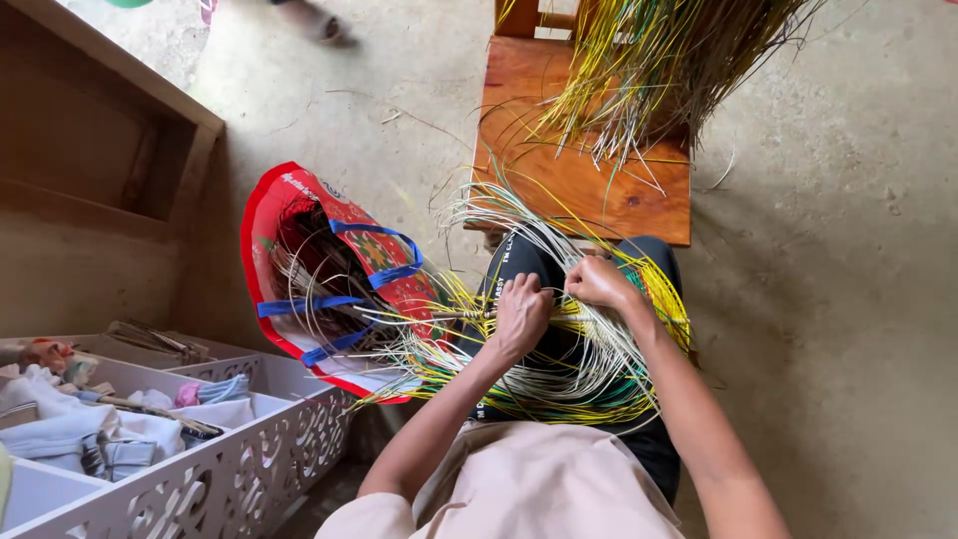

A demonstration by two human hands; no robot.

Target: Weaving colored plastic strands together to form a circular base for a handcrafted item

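Head view looks down on a seated person working a mass of thin strips over the lap. At the far left a white carved organiser [249, 469] with cut-out sides holds folded cloths [90, 429] in its compartments, and behind it stands a brown wooden cabinet [100, 170]. Next to the organiser, on the concrete floor [848, 250], a red bag with blue handles [339, 289] lies open on its side, dark and pale strips spilling from its mouth toward the person.

Across the person's black-trousered knees lies a woven bundle of strips [589, 374], yellow, green and white, curving in loops with loose ends fanning to the left and upward. The left hand [521, 314] is closed in a fist around a cluster of those strips near the middle of the bundle, knuckles up. Just beside it, the right hand [599, 281] pinches the strips at the bundle's upper edge, fingers curled over them; the two hands nearly touch. Bare forearms run down to a beige top at the bottom edge.

Beyond the knees stands a low wooden stool [599, 190], and on its far part rests a second sheaf of strips [659, 60], yellow and green, its cut ends pointing down toward the seat. At the top left someone else's foot [324, 25] shows blurred on the floor.
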